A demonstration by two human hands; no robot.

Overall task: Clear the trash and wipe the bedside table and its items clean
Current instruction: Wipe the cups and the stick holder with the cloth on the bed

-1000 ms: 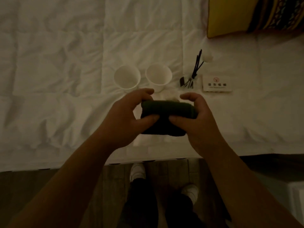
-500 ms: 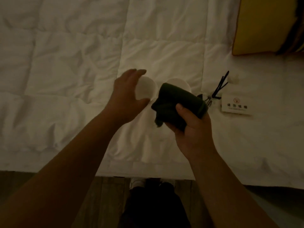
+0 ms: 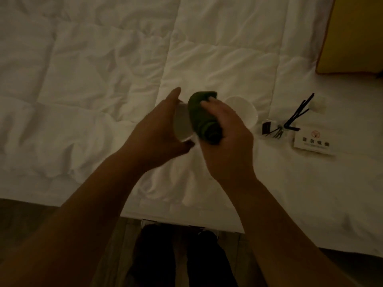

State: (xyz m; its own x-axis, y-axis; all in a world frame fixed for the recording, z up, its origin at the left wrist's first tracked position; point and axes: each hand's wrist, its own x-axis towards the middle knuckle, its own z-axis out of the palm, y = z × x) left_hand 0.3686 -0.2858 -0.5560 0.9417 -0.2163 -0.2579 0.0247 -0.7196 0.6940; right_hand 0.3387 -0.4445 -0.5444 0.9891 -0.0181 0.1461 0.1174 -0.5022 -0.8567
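— Where are we?
— Wiping: our left hand (image 3: 157, 129) grips the white round cup (image 3: 182, 123) above the white quilt (image 3: 83, 79); our right hand (image 3: 226, 137) clutches the rolled dark-green cloth (image 3: 202, 117) against it.
— Next?
— Probably turning it, wiping the inside.

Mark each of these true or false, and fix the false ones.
1. The left hand holds a white cup. True.
2. The right hand has a grip on a folded dark green cloth. True.
3. The second white cup is stacked inside the held one. False: it sits apart on the white bedding, right of the hands.
4. The small sign card lies left of both cups. False: it lies to their right, beside the black sticks.
5. A yellow cushion lies at upper right. True.
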